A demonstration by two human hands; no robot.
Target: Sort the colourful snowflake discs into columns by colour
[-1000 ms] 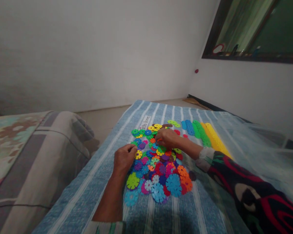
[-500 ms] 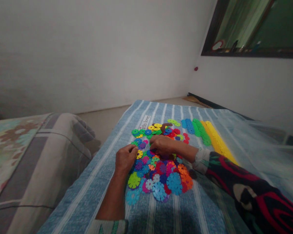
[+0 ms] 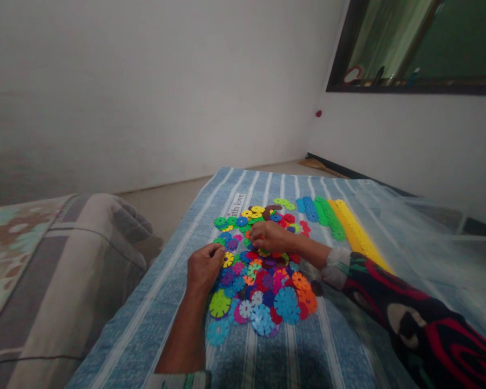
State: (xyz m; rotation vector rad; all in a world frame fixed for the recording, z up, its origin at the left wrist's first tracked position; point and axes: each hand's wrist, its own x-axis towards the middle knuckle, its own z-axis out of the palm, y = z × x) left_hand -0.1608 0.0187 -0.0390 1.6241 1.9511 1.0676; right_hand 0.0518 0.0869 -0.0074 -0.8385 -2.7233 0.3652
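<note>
Plastic notched discs (image 3: 268, 282) in many colours lie heaped on striped cloth (image 3: 146, 313). The left hand (image 3: 203, 267) curls just beside a yellow disc (image 3: 228, 260) at the heap's left edge; the right hand (image 3: 270, 236) bends over its farther half. I cannot tell whether either grip is clenched or grasping a disc. Yellow rows (image 3: 356, 232) lie rightward.

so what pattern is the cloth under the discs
The cloth is blue with white stripes, best seen in the head view.
</note>
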